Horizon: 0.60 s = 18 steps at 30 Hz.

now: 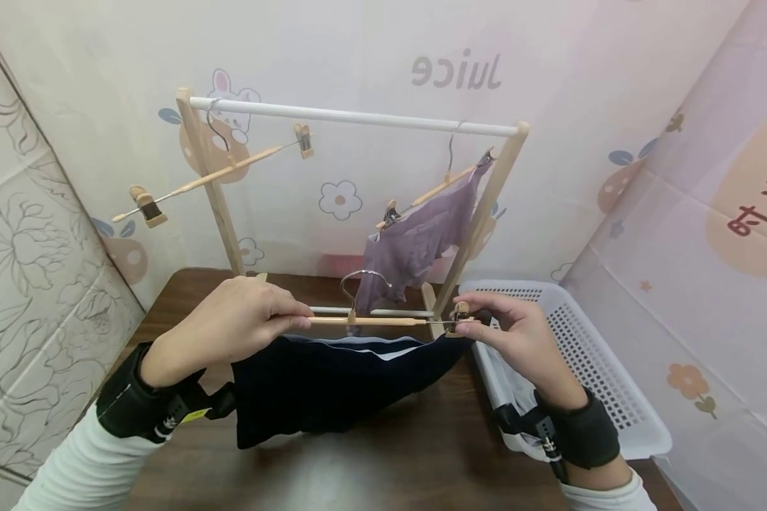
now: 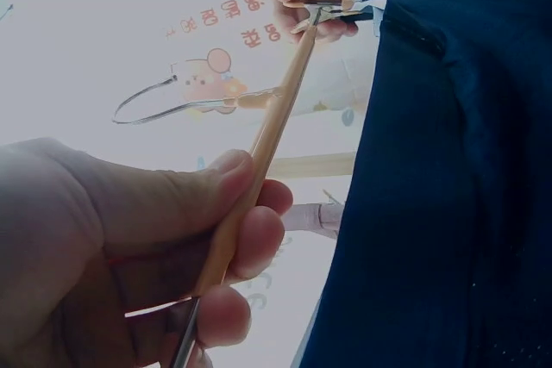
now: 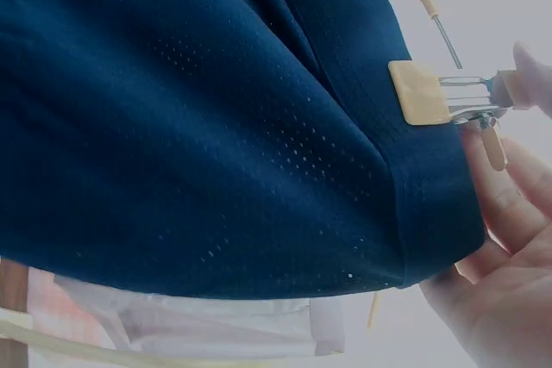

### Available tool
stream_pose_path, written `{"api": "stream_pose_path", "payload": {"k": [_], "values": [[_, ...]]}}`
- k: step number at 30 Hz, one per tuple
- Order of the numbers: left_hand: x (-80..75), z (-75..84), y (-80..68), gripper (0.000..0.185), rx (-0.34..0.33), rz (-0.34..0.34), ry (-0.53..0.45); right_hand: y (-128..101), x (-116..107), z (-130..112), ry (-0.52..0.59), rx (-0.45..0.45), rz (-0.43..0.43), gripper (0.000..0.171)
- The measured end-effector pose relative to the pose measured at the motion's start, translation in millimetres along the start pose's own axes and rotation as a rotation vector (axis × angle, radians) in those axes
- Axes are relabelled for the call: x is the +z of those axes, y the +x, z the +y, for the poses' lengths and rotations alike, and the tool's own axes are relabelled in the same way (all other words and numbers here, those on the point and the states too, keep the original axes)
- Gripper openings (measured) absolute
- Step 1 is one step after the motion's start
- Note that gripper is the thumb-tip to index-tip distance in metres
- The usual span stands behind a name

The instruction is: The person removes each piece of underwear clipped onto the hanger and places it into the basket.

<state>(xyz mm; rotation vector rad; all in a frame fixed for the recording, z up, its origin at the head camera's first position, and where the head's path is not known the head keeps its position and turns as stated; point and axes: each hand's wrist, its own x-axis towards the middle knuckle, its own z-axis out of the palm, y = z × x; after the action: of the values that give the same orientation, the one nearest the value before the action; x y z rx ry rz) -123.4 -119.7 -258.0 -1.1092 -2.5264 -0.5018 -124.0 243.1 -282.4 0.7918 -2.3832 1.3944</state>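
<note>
My left hand [image 1: 230,319] grips the wooden bar of a clip hanger [image 1: 383,321], thumb and fingers wrapped round it. A dark navy garment [image 1: 339,387], dotted with small holes, hangs below that bar. At the bar's right end my right hand [image 1: 514,341] pinches a wooden clip [image 3: 420,92] between thumb and fingers. The clip's jaw lies over the garment's waistband in the right wrist view. The hanger's metal hook [image 2: 142,109] points away from the garment. In the head view my left hand hides the hanger's left end.
Behind my hands stands a small wooden rack with a white rail [image 1: 358,117]. A bare clip hanger [image 1: 224,170] hangs at its left and a purple garment [image 1: 422,227] on another hanger at its right. To the right, a white perforated basket [image 1: 588,341] sits on the brown table [image 1: 383,461].
</note>
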Motion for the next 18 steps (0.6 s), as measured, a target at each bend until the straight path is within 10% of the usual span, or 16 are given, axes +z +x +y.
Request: {"api": "stream_pose_path", "payload": {"k": [18], "values": [[6.1,5.5,-0.1,0.006,0.087,0.06,0.113,1.7,-1.0,3.0,-0.209,-0.05,0.01,0.025]]}}
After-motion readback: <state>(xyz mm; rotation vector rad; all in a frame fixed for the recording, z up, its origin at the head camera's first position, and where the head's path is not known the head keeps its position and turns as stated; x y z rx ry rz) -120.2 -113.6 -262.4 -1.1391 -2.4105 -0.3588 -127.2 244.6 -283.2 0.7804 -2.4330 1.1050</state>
